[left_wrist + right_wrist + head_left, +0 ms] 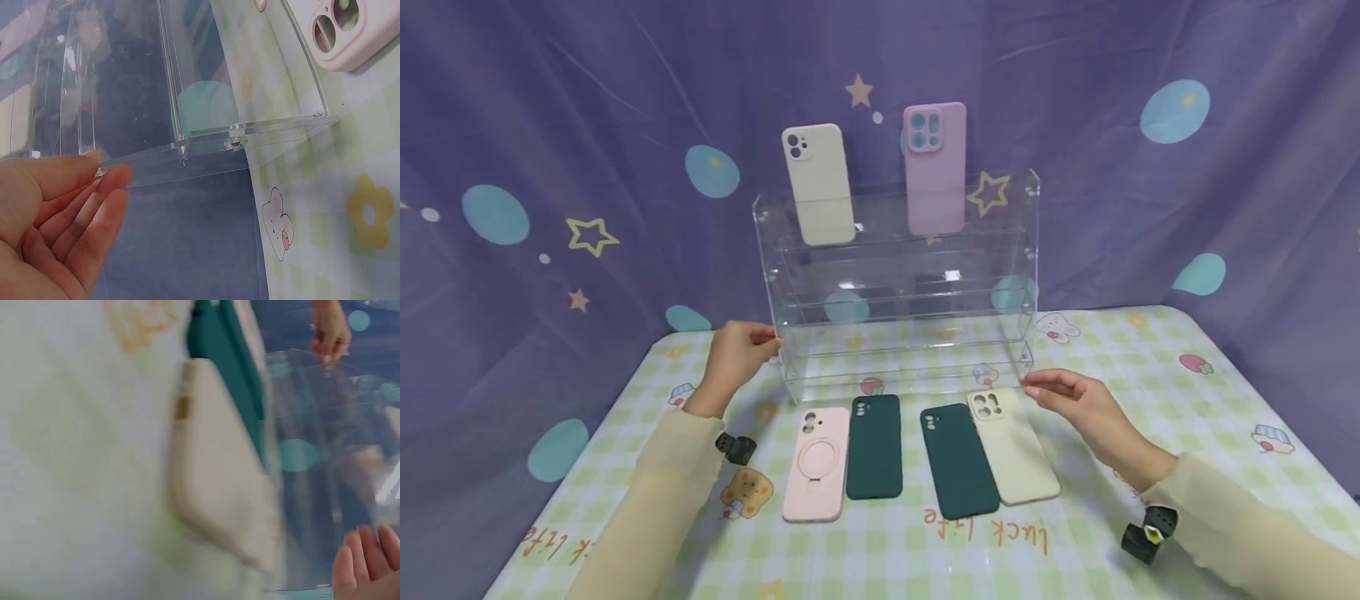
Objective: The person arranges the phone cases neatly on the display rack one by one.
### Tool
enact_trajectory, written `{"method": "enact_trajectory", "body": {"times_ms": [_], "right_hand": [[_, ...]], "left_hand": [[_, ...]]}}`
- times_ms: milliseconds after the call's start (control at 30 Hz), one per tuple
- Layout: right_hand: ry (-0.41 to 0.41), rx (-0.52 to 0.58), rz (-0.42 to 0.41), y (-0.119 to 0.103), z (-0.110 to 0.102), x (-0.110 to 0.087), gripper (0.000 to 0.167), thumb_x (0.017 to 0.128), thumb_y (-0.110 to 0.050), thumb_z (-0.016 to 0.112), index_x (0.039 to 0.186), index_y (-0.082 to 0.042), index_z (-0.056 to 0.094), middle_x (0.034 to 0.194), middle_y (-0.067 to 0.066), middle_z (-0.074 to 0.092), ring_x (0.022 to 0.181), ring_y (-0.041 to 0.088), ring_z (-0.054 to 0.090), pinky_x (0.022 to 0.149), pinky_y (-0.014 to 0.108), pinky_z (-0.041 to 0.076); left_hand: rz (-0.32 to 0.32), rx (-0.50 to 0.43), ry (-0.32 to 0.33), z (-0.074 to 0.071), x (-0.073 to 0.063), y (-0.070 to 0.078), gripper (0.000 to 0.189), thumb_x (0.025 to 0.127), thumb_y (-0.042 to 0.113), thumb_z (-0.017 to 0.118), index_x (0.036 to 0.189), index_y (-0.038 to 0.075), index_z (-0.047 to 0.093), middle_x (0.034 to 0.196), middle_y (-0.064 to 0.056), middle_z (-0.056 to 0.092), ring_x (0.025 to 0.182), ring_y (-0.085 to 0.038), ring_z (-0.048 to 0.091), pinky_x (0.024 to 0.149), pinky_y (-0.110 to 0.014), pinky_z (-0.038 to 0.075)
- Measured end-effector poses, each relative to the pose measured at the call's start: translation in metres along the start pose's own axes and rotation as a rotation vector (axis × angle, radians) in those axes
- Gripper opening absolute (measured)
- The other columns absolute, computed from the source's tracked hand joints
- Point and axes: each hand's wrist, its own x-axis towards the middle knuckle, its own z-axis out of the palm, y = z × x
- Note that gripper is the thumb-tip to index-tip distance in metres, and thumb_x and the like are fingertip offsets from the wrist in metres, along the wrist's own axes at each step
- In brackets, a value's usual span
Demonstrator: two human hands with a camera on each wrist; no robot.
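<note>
On one rack [895, 317], two cases [823, 185] [936, 179]

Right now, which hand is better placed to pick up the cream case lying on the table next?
Probably the right hand: it is close beside that cream case, while the left hand pinches the clear stand at its left end.

The left grip [740, 358] and the right grip [1078, 406] are bare hands. The left sleeve [673, 467] and the right sleeve [1236, 521] are long, of plain pale cream cloth, softly creased and slightly loose, both ending near the wrist. A small black boxy device [735, 448] sits at the left wrist; another black device [1141, 543], in two blocky parts, sits at the right one and bears a yellow-green mark [1153, 535]
</note>
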Motion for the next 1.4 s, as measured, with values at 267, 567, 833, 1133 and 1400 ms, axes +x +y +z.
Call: {"method": "enact_trajectory", "body": {"times_ms": [267, 567, 833, 1133, 1400], "right_hand": [[0.122, -0.052, 0.189, 0.028, 0.018, 0.004, 0.055, 0.091, -0.027, 0.064, 0.132, 0.005, 0.048, 0.123, 0.014, 0.059, 0.101, 0.004, 0.058, 0.085, 0.020, 0.047], [0.102, -0.067, 0.253, 0.042, 0.036, -0.009, 0.077, 0.086, -0.017, 0.070, 0.146, 0.003, 0.024, 0.149, 0.024, 0.028, 0.138, 0.037, 0.026, 0.111, 0.045, 0.025], [0.037, -0.249, 0.235, 0.045, 0.045, -0.017, 0.104, 0.077, -0.027, 0.079, 0.149, 0.004, 0.011, 0.155, 0.023, 0.011, 0.142, 0.037, 0.012, 0.113, 0.046, 0.019], [-0.029, -0.548, 0.060, 0.050, 0.058, -0.021, 0.125, 0.066, -0.044, 0.083, 0.144, 0.015, 0.005, 0.151, 0.034, 0.003, 0.139, 0.048, 0.006, 0.110, 0.058, 0.011], [-0.035, -0.594, 0.038, 0.044, 0.059, -0.024, 0.121, 0.069, -0.042, 0.082, 0.143, 0.017, 0.006, 0.151, 0.034, 0.003, 0.139, 0.049, 0.005, 0.110, 0.059, 0.011]], "left_hand": [[-0.016, -0.020, -0.007, 0.001, -0.001, 0.001, 0.020, 0.087, 0.012, 0.066, 0.098, -0.005, 0.071, 0.084, -0.018, 0.071, 0.068, -0.020, 0.068, 0.058, -0.026, 0.051], [0.007, -0.013, 0.011, 0.001, 0.000, 0.000, 0.019, 0.087, 0.012, 0.067, 0.096, -0.005, 0.072, 0.082, -0.017, 0.072, 0.067, -0.021, 0.067, 0.058, -0.026, 0.050], [0.015, -0.015, 0.010, 0.001, 0.000, -0.002, 0.019, 0.087, 0.010, 0.067, 0.096, -0.006, 0.071, 0.082, -0.018, 0.071, 0.066, -0.022, 0.068, 0.056, -0.025, 0.050], [-0.001, -0.031, 0.003, 0.000, 0.000, -0.002, 0.020, 0.088, 0.012, 0.066, 0.098, -0.005, 0.071, 0.085, -0.018, 0.071, 0.069, -0.024, 0.068, 0.058, -0.028, 0.051], [0.001, -0.032, -0.001, 0.000, -0.001, 0.001, 0.021, 0.088, 0.011, 0.066, 0.099, -0.006, 0.070, 0.086, -0.020, 0.071, 0.070, -0.025, 0.068, 0.060, -0.031, 0.053]]}}
